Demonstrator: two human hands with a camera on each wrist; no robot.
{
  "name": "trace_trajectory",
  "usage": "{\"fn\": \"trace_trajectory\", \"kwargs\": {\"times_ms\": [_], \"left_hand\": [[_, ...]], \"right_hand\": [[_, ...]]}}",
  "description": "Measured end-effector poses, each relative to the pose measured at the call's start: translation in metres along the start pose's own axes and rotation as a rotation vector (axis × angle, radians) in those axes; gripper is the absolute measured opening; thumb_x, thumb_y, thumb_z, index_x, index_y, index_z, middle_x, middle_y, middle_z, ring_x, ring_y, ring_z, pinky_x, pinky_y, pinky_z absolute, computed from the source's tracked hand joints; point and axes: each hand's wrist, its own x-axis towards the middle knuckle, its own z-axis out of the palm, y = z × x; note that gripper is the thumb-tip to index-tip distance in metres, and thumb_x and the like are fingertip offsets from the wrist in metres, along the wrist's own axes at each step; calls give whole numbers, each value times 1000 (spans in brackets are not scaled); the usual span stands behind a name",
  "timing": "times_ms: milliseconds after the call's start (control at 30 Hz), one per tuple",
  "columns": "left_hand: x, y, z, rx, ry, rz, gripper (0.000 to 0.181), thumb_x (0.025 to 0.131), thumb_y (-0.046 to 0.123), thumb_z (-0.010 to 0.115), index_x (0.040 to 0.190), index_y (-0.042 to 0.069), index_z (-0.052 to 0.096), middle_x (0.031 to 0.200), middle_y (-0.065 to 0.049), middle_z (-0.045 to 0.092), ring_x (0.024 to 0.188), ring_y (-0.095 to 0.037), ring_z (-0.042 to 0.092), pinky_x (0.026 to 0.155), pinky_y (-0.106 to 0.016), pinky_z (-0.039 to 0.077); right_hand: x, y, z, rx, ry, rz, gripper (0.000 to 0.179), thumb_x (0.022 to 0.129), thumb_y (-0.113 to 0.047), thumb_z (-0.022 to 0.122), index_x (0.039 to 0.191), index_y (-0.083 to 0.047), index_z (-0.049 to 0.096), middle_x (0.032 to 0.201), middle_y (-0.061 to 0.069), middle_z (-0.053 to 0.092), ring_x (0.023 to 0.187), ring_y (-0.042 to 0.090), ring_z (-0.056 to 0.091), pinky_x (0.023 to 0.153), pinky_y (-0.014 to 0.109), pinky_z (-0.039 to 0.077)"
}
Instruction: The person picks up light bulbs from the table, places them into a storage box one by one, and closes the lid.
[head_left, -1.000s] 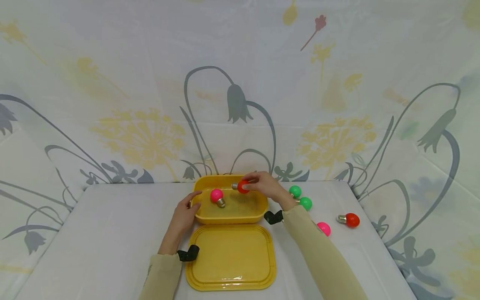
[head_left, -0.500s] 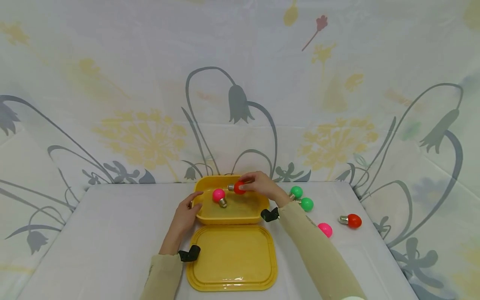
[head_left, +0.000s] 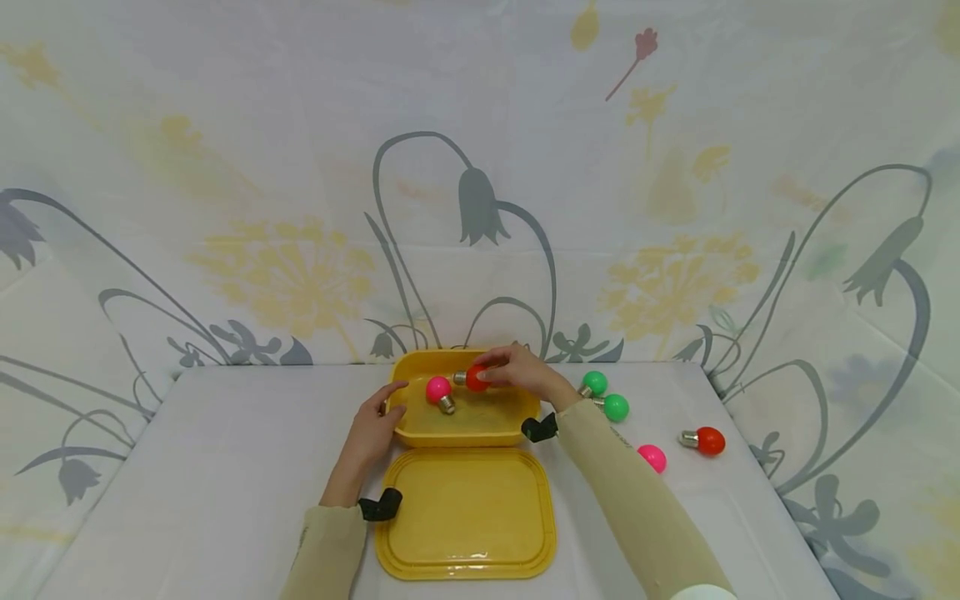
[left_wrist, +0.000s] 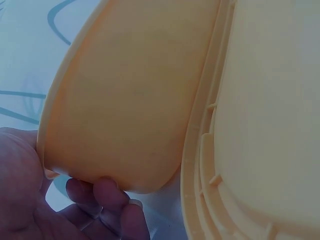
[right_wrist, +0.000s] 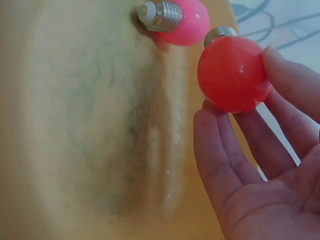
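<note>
In the head view my right hand point(head_left: 521, 373) pinches a red light bulb point(right_wrist: 232, 75) by its round end, over the inside of a yellow plastic container point(head_left: 465, 442). The bulb's metal screw base points left. Close by, a pink light bulb point(head_left: 438, 389) lies in the container with its base angled down to the right. My left hand point(head_left: 372, 423) grips the container's left end; in the left wrist view its curled fingers point(left_wrist: 112, 195) touch the wall near the rim.
A yellow lid point(head_left: 467, 512) lies flat in front of the container. To the right are two green bulbs point(head_left: 616, 407), a pink bulb point(head_left: 652, 457) partly behind the right sleeve, and another red bulb point(head_left: 710, 441). A patterned cloth point(head_left: 480, 275) hangs behind the white table.
My right hand has shifted slightly left with the red bulb, bringing it nearer the pink one in the container. My left hand keeps its place at the container's end.
</note>
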Motion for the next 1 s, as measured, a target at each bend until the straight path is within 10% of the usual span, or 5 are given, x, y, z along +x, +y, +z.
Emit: {"fn": "trace_trajectory", "kwargs": {"times_ms": [533,1000], "left_hand": [[0,0,1,-7,-4,-14,44,102,14,52,146,17,50,156,-19,34,144,-41,27,115,-53,26],[-1,0,-1,-2,-15,-29,45,102,16,53,147,19,49,157,-20,33,143,-39,30,115,-53,27]], "right_hand": [[10,2,2,65,-32,59,35,92,-12,70,125,0,66,118,12,66,103,23,66,91,34,54],[8,6,3,-181,-25,-25,34,87,-11,75,120,-4,71,113,4,71,103,21,59,97,37,48]]}}
